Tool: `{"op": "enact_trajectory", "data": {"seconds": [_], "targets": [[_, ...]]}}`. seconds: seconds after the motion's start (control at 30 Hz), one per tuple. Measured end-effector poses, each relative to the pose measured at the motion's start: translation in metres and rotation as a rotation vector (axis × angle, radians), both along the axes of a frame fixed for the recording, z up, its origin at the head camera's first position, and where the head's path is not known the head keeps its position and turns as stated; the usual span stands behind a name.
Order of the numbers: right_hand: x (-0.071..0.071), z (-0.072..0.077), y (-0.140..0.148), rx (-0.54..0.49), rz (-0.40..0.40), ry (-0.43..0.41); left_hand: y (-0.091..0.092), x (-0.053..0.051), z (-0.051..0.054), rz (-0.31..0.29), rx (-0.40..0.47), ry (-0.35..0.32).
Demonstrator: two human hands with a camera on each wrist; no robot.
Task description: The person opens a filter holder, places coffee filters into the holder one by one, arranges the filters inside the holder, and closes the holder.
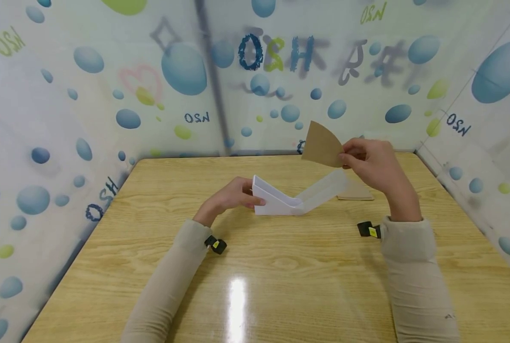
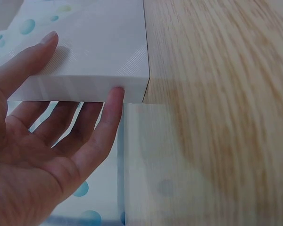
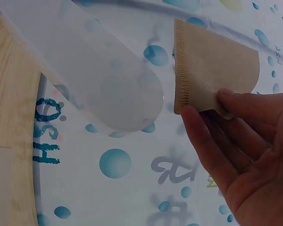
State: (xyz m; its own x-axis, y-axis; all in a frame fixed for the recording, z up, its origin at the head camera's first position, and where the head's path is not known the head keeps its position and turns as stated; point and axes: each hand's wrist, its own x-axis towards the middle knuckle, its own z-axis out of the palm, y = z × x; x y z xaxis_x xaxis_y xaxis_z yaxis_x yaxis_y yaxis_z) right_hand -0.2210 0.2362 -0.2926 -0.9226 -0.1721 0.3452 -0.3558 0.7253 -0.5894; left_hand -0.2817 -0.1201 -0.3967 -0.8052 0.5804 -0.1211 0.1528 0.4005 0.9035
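In the head view my right hand (image 1: 376,164) pinches a brown paper coffee filter (image 1: 322,146) by its edge, raised above the table. The right wrist view shows the crimped seam of the filter (image 3: 221,66) between thumb and fingers. My left hand (image 1: 233,194) grips the left end of a white box (image 1: 276,204), thumb on one side and fingers on the other, as the left wrist view also shows. From the right end of the box a translucent lid (image 1: 325,189) swings up, tilted open below the filter. What lies inside the box is hidden.
More brown coffee filters (image 1: 356,192), apparently a small stack, lie on the wooden table (image 1: 280,267) behind the lid. Patterned curtains (image 1: 259,109) hang close behind the table and along both sides. Each sleeve carries a small black wrist device.
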Motion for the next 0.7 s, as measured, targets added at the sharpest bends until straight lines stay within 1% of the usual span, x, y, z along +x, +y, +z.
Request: {"op": "enact_trajectory", "data": {"seconds": [0.27,0.4,0.57,0.7], "targets": [[-0.0011,-0.0017,-0.0042,-0.012,0.058,0.0,-0.0001,0.0006,0.0001,0.002,-0.005,0.002],[-0.0026,-0.0048,-0.0049,-0.013,0.069,-0.005,-0.0004,0.0003,-0.0013,0.0,-0.011,0.011],[-0.0051,-0.0076,-0.0077,-0.002,0.103,0.013,-0.0009,0.0001,-0.002,0.003,-0.011,0.014],[-0.0049,-0.0074,-0.0103,0.02,0.114,0.014,-0.0004,0.0005,-0.0013,0.006,-0.009,0.01]]}}
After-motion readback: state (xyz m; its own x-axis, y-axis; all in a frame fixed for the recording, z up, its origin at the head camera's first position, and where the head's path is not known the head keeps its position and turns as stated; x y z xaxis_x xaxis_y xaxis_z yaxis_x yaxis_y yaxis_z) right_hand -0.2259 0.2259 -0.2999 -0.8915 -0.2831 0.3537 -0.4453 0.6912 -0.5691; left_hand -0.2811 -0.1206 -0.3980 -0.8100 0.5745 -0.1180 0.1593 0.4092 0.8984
